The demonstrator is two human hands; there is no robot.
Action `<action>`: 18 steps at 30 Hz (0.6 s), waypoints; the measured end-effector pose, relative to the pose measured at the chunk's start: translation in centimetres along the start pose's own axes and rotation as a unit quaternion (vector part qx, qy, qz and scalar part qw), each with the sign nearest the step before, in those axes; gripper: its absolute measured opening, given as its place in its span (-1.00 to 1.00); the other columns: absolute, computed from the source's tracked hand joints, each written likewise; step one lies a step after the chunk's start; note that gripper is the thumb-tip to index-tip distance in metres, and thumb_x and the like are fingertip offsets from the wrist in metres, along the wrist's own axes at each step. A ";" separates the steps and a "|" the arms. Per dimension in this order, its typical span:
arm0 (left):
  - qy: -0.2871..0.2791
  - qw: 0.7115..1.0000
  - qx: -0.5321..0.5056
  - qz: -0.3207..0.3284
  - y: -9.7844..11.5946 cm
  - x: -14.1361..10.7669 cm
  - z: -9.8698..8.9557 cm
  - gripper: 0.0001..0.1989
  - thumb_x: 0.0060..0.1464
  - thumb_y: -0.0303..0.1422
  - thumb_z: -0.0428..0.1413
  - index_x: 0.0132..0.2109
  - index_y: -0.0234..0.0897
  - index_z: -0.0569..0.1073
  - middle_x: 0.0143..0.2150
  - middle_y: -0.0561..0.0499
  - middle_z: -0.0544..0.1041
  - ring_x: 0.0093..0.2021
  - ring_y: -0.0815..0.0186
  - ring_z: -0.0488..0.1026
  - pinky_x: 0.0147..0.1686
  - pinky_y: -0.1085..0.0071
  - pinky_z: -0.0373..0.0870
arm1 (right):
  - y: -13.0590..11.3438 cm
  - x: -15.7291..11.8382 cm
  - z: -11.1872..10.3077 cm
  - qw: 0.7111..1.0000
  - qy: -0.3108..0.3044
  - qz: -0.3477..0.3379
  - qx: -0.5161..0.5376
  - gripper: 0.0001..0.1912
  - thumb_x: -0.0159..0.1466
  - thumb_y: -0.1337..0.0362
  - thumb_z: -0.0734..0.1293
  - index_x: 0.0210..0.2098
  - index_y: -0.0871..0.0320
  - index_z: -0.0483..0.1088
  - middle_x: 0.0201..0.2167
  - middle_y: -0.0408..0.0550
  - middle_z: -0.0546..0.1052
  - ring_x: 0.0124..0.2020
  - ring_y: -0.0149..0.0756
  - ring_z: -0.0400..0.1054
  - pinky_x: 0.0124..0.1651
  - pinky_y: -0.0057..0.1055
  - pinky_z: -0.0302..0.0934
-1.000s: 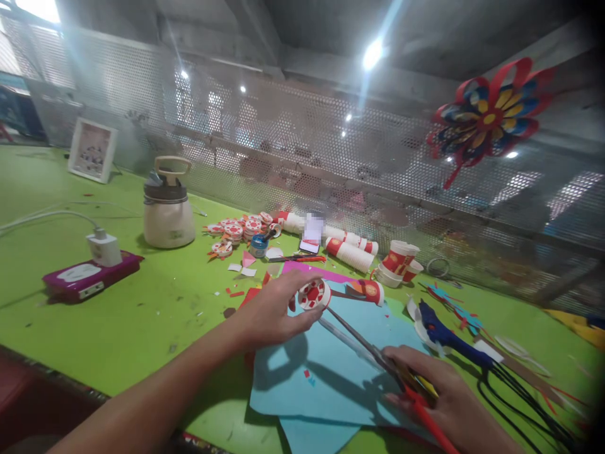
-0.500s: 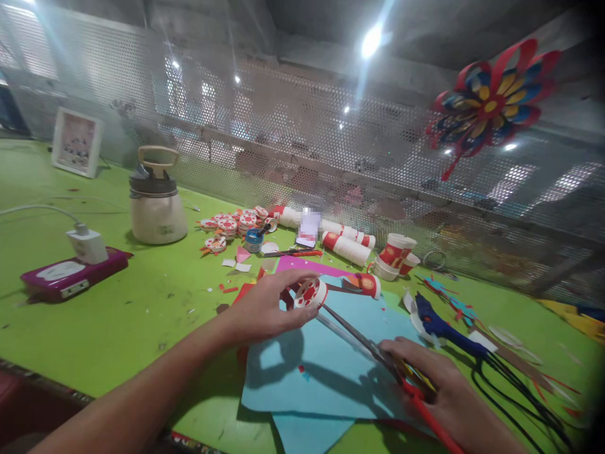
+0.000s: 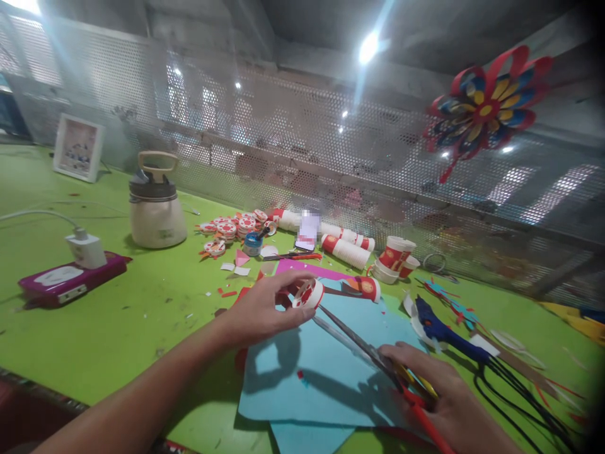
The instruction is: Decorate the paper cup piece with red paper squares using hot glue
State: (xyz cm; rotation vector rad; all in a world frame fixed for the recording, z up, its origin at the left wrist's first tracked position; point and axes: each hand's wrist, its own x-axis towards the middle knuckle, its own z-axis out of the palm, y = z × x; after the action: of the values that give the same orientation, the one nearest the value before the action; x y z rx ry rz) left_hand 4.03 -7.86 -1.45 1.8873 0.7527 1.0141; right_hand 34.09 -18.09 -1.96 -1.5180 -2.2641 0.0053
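My left hand (image 3: 267,304) holds a short white paper cup piece (image 3: 308,294) with red shapes on its round face, pinched between thumb and fingers above the light blue paper (image 3: 326,372). My right hand (image 3: 435,391) is wrapped round scissors (image 3: 362,343) with red handles, and something yellow shows beside its fingers. The scissor tips point at the lower right edge of the cup piece. Beyond it, a cut red and white cup (image 3: 368,288) lies on its side on the paper. Tiny red and blue scraps lie on the blue sheet.
Decorated discs (image 3: 227,228), a blue jar (image 3: 253,243), a phone (image 3: 307,230) and stacked cups (image 3: 345,251) lie at the back. Left are a lidded pot (image 3: 157,211) and a purple power strip (image 3: 73,277). Right is a blue glue gun (image 3: 449,334) with black cables.
The cup piece in my left hand has turned slightly, its patterned face now narrower, and moved a little left. The scissors keep nearly the same place beside it.
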 end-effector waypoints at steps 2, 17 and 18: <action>0.000 1.000 0.003 0.000 0.1 0.0 0.0 -0.54 0.04 -0.19 0.19 0.08 -0.22 0.44 -0.03 -0.14 0.55 -0.10 0.14 0.51 -0.09 0.12 0.50 | -0.3 0.1 -0.1 1.000 0.000 -0.005 0.009 -0.72 0.20 0.10 0.39 -0.12 -0.01 0.57 -0.18 -0.01 0.66 -0.20 -0.13 0.58 -0.21 -0.40 0.48; -0.016 1.000 0.000 -0.008 0.3 0.0 0.0 -0.56 0.04 -0.19 0.17 0.07 -0.24 0.45 -0.01 -0.15 0.53 -0.08 0.13 0.49 -0.06 0.09 0.47 | -1.3 0.5 -0.2 1.000 -0.016 0.000 0.020 -0.78 0.21 0.16 0.37 -0.17 0.01 0.56 -0.21 -0.06 0.66 -0.23 -0.16 0.57 -0.27 -0.46 0.45; -0.016 1.000 0.000 -0.011 0.3 0.0 0.0 -0.55 0.05 -0.19 0.17 0.07 -0.24 0.44 -0.01 -0.15 0.53 -0.08 0.13 0.49 -0.06 0.09 0.47 | -1.4 0.5 -0.2 1.000 -0.016 0.003 0.020 -0.78 0.21 0.17 0.36 -0.17 0.01 0.56 -0.21 -0.06 0.66 -0.23 -0.17 0.57 -0.27 -0.47 0.44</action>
State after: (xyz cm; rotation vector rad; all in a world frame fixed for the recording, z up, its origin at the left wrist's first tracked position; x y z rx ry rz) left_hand 4.09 -8.00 -1.21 1.8878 0.7523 0.9681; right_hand 32.79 -18.25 -1.31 -1.5141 -2.2705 0.0758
